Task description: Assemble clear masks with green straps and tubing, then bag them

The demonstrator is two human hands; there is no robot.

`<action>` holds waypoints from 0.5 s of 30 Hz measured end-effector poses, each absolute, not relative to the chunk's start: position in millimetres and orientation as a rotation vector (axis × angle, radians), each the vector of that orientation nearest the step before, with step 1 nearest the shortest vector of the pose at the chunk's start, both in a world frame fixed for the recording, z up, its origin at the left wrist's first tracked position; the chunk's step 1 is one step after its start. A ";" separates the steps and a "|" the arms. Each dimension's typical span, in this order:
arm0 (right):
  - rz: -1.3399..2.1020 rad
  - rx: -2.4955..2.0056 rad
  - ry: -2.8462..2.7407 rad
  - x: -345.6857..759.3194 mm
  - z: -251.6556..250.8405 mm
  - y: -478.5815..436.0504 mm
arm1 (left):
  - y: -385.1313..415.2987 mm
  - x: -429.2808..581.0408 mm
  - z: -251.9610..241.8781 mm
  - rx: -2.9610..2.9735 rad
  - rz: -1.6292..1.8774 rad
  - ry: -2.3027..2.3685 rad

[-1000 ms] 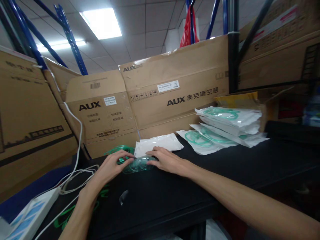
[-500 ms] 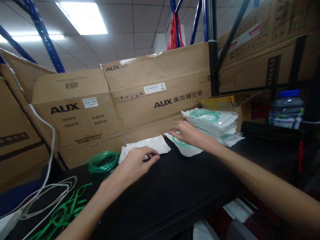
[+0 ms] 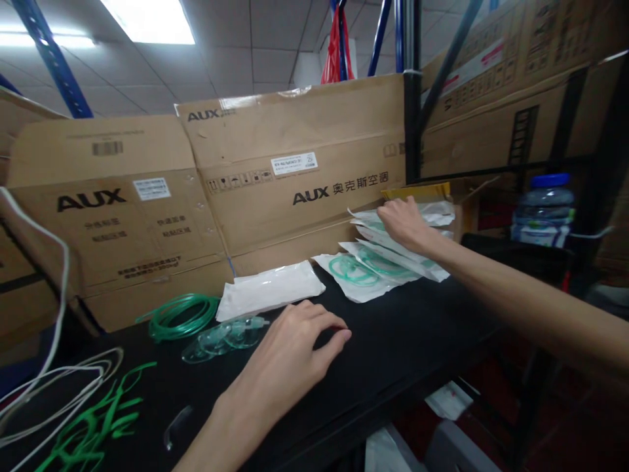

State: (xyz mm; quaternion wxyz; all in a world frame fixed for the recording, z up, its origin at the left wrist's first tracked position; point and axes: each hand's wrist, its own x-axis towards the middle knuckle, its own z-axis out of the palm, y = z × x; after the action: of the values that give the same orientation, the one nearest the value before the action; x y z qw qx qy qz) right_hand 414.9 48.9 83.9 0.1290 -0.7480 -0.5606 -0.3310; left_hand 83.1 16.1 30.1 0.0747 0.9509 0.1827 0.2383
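My left hand (image 3: 299, 341) hovers over the black tabletop, fingers curved and thumb apart, with nothing in it. Close by on its left lie clear green-tinted plastic masks (image 3: 221, 339) and a coil of green tubing (image 3: 181, 316). A flat white packet (image 3: 272, 288) rests behind that hand. Over at the right, my right hand (image 3: 403, 223) is on the top of a pile of white packets, its fingers curled closed; whatever they grip is hidden. From the pile, clear-fronted packets with green tubing (image 3: 351, 269) fan out leftward, overlapping.
Green straps (image 3: 98, 419), a white cable (image 3: 59, 288) and a small clear plastic piece (image 3: 177, 426) lie at the left. Cardboard sheets (image 3: 295, 196) stand along the back. A blue-capped bottle (image 3: 543, 210) stands at the right, near a dark rack post (image 3: 413, 124).
My right hand has moved from the nearer packet up and right onto the pile. My left hand has come rightward and nearer, uncovering the masks. Packets now spread further out. The view has shifted.
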 end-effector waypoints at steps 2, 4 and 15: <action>-0.965 -2.190 -1.572 412.8 105.3 51.5 | 23.3 78.7 24.9 2.794 0.747 0.592; -0.965 -2.182 -1.518 408.3 132.5 50.6 | 28.4 76.2 23.7 2.714 0.814 0.623; -0.814 -1.653 -1.734 293.2 168.8 35.9 | 52.7 89.3 51.1 1.488 0.982 0.546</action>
State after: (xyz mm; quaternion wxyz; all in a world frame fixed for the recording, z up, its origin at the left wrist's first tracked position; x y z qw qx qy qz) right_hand 293.2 35.9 168.8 0.3009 -0.6229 -0.6537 -0.3068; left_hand 89.3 52.7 51.1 0.5960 0.6408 0.2353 0.4228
